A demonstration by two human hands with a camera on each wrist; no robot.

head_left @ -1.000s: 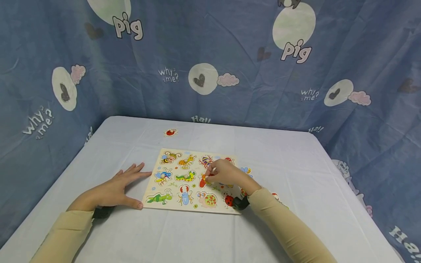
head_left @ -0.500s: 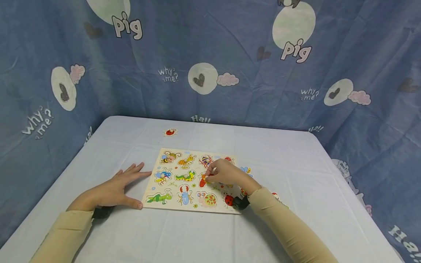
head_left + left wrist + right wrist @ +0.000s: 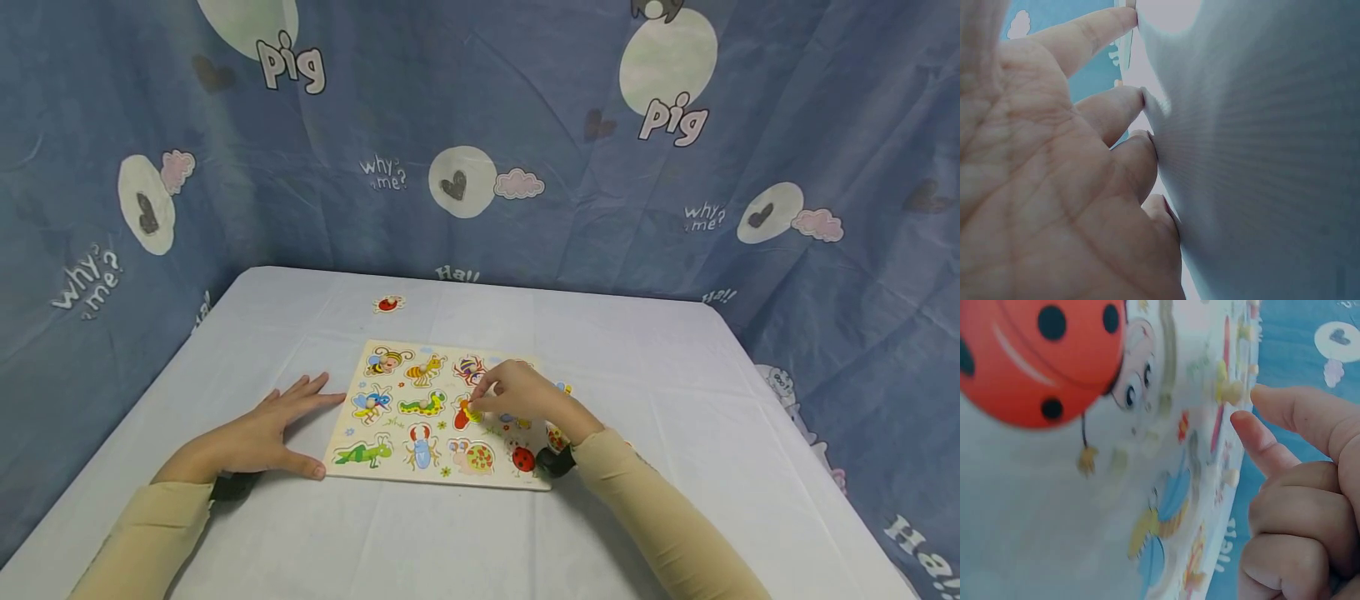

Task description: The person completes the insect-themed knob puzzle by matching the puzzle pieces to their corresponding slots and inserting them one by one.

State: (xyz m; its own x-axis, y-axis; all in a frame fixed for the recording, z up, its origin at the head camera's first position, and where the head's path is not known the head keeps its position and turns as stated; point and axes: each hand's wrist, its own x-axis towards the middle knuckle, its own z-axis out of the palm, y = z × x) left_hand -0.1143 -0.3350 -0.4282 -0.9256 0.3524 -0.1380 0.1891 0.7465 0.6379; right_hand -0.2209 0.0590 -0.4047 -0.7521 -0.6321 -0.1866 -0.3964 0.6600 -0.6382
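A wooden insect peg puzzle board (image 3: 397, 429) lies flat on the white table. My right hand (image 3: 517, 392) hovers over it, thumb and index finger slightly apart. Their tips are beside the pale knob (image 3: 1233, 394) of a red-and-yellow winged insect piece (image 3: 462, 414), seated in the board; a small gap shows in the right wrist view. The other fingers are curled in. My left hand (image 3: 262, 429) rests spread on the table, its thumb and index fingertips at the board's left edge. In the left wrist view, the palm (image 3: 1054, 175) fills much of the picture.
A loose red beetle piece (image 3: 388, 304) lies behind the board. Right of the board, a spotted piece (image 3: 556, 437) and a blue-and-yellow piece (image 3: 564, 388) are partly hidden by my right arm. A printed ladybug (image 3: 522, 457) shows at the board's front right corner. A blue curtain (image 3: 480, 100) hangs behind.
My right thumb and index finger have let go of the winged insect piece, and the hand has shifted slightly right. The left hand has stayed in place.
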